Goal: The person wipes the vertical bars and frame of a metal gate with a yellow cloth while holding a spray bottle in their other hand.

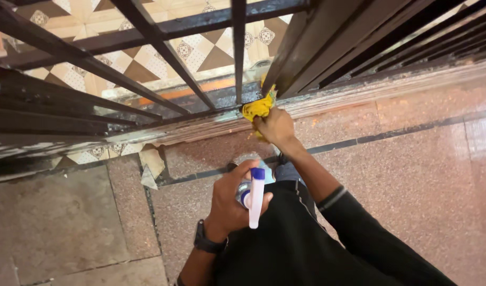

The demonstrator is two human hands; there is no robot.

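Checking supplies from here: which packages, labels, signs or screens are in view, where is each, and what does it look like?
Spray bottle: the only package, held in the left hand over the lap, lower centre; white trigger, blue nozzle tip and collar, clear body mostly hidden.
Labels, signs, screens: none visible. The wristband on the left wrist is dark; no display shows.
The right hand holds a yellow cloth at the gate, not a package.

We see a warm, fairly dim scene lit from above and ahead. The patterned tiles [147, 58] beyond the fingers [261, 123] are the brightest part. The dark gate bars [163, 53] show faint sheen, and the wet sill [359, 90] beside the fingers glints. Our black clothing [306, 243] loses all detail. Bars bow toward the frame edges, and the whole picture is slightly soft.
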